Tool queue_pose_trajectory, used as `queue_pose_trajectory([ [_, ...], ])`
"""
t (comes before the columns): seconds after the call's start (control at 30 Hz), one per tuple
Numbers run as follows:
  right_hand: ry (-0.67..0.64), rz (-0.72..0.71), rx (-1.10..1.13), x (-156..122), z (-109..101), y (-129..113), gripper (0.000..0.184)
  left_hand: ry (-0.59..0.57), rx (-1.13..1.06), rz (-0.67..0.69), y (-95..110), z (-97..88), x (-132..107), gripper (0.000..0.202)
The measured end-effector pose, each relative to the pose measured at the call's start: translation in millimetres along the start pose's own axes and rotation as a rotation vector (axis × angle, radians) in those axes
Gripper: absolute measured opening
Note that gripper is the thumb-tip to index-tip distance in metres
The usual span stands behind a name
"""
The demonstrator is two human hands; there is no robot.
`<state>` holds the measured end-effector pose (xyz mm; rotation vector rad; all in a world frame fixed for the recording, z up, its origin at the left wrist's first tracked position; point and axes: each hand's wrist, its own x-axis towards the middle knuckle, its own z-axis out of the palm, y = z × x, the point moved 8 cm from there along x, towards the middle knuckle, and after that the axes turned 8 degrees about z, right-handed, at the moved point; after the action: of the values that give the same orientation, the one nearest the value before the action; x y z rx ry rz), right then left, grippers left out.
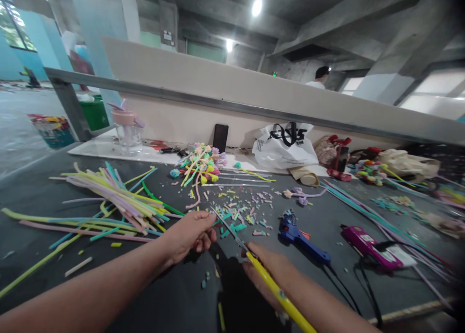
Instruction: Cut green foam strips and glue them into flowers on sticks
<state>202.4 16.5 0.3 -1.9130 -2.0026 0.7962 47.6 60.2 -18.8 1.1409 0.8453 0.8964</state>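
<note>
My left hand (pixel 194 231) is closed at the middle, thumb pressed to the curled index finger. Anything in that pinch is too small to make out. A short teal pipe cleaner piece (pixel 232 230) lies just beyond its fingertips. In my right hand (pixel 267 270) are yellow-handled scissors (pixel 279 296), their thin metal blades pointing up and left past the left fingertips. Only one long handle shows clearly. Around the blade tips, many cut pipe cleaner bits (pixel 250 212) are scattered. Left of my hands lies a loose heap of long pastel pipe cleaners (pixel 119 197).
Behind the scraps sits a pile of pipe cleaner flowers (pixel 203 161), near a standing phone (pixel 220 137). To the right lie a blue glue gun (pixel 303 241) and a magenta corded device (pixel 374 248). A pitcher (pixel 127 132) and a white bag (pixel 285 146) stand at the back.
</note>
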Motion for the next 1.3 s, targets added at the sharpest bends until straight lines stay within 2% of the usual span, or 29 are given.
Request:
queue_pose_trajectory([
  [0.17,0.026,-0.077,-0.208,-4.6,-2.4,-2.6,0.010,0.003,-0.031,-0.014,-2.0,-0.1,0.3,0.033],
  [0.37,0.035,-0.134,-0.198,-2.7,1.2,5.5,0.009,-0.017,-0.015,-0.014,-2.9,2.4,-0.3,0.026],
  [0.6,0.056,-0.176,-0.194,-5.7,2.8,3.2,0.013,-0.022,0.004,0.001,1.5,3.9,-0.6,0.021],
  [0.9,-0.034,-0.047,-0.243,-8.6,2.4,-0.4,0.019,0.026,0.027,-0.001,0.6,3.7,-1.3,0.014],
  [1.13,-0.015,-0.034,-0.212,-11.9,2.3,1.5,0.019,0.033,0.055,0.010,0.4,1.7,-0.3,0.017],
  [1.3,0.027,-0.103,-0.228,-9.3,8.0,4.4,0.014,0.035,0.059,-0.007,2.0,3.6,-3.8,0.018],
])
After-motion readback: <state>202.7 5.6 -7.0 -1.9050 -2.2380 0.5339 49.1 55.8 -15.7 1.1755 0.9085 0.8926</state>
